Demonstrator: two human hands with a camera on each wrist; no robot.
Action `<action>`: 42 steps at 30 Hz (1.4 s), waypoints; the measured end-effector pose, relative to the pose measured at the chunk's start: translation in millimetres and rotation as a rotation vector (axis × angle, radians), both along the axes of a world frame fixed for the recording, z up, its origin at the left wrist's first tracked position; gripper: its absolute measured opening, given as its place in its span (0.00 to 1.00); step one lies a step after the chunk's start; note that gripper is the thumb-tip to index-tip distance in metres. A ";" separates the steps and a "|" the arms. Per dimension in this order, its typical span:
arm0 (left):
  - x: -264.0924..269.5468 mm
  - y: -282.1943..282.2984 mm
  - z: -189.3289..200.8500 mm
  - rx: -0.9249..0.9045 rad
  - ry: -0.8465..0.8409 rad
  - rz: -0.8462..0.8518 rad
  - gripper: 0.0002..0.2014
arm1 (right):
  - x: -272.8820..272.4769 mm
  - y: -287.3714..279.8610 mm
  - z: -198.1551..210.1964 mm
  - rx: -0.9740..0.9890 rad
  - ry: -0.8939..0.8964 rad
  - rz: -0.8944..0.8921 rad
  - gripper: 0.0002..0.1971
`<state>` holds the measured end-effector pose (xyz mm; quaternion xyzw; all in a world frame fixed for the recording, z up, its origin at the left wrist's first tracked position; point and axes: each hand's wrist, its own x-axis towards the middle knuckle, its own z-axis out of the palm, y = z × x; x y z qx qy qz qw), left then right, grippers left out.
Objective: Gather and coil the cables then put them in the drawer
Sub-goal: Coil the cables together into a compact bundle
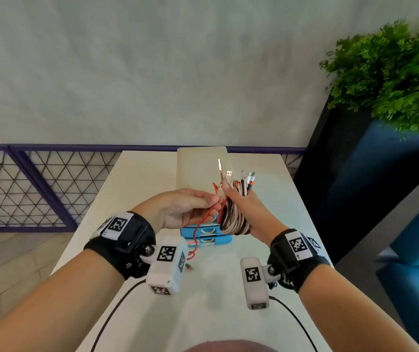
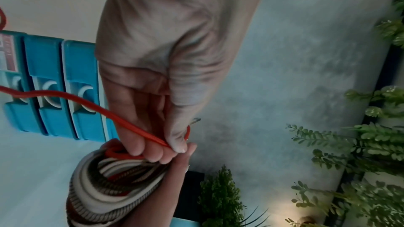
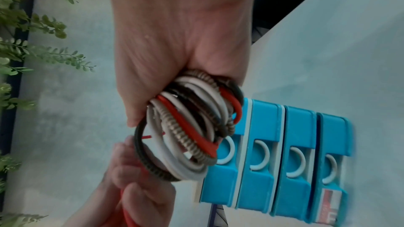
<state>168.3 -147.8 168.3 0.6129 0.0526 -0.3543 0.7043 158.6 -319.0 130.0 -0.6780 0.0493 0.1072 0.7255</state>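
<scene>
My right hand (image 1: 238,207) grips a thick coil of white, black, braided and red cables (image 1: 235,219), with plug ends (image 1: 228,174) sticking up above the fingers. The same coil (image 3: 188,130) fills the right wrist view below the palm. My left hand (image 1: 193,207) pinches a loose red cable (image 1: 198,229) between thumb and fingers right beside the coil; its tail hangs down to the table. In the left wrist view the red cable (image 2: 122,118) runs from the left into the pinch, above the coil (image 2: 113,189). The blue drawer unit (image 1: 203,237) stands on the table just behind the hands, drawers closed.
The white table (image 1: 152,179) runs forward to a purple railing (image 1: 76,148). A cream flat box (image 1: 198,168) lies on top of the drawer unit. A dark planter with green foliage (image 1: 393,80) stands at the right. Black wrist-camera cords (image 1: 117,308) trail over the near table.
</scene>
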 end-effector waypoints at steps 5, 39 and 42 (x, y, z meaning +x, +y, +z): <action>-3.9 -14.4 -3.6 0.069 -0.032 -0.010 0.04 | -5.9 1.6 3.0 0.169 0.069 0.100 0.24; -69.2 -24.6 -30.8 0.743 -0.887 -0.121 0.03 | -55.5 -29.5 19.8 -0.286 -0.043 0.221 0.13; -72.8 -31.0 -32.6 0.731 -0.996 -0.070 0.08 | -63.3 -25.1 17.9 -0.081 0.039 0.340 0.13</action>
